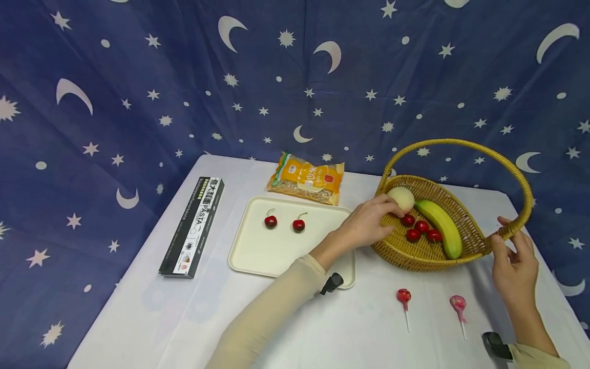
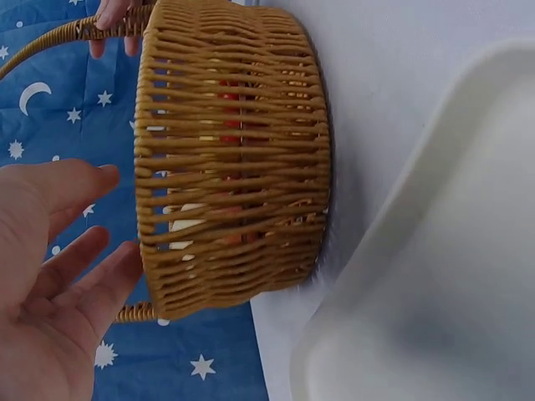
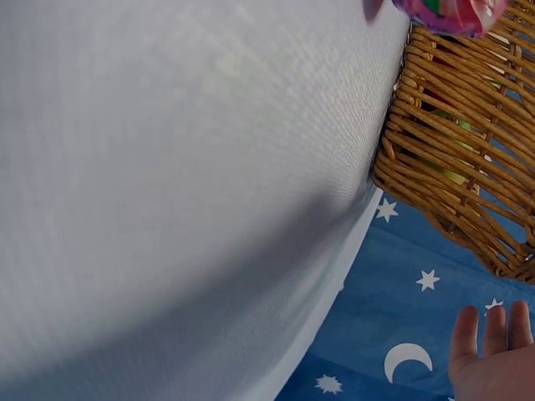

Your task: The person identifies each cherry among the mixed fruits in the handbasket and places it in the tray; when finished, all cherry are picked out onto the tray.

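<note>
A wicker basket [image 1: 405, 255] with a tall hoop handle stands at the table's right. It holds a pale round fruit [image 1: 402, 197], a banana [image 1: 442, 225] and several cherries [image 1: 420, 228]. My left hand [image 1: 375, 218] reaches over the near-left rim, fingertips at the pale fruit. In the left wrist view its fingers [image 2: 71, 251] are spread beside the basket [image 2: 234, 167] and hold nothing. My right hand [image 1: 509, 243] pinches the handle's base at the right rim [image 1: 504, 233]. The right wrist view shows straight fingertips [image 3: 493, 347] below the basket [image 3: 451, 150].
A cream tray [image 1: 262, 251] left of the basket carries two cherries [image 1: 270, 221] [image 1: 298, 224]. Two lollipops [image 1: 403, 295] [image 1: 458, 302] lie in front of the basket. A black pasta box [image 1: 193, 225] lies at the left, a yellow noodle bag [image 1: 308, 178] at the back. A starry blue cloth surrounds the table.
</note>
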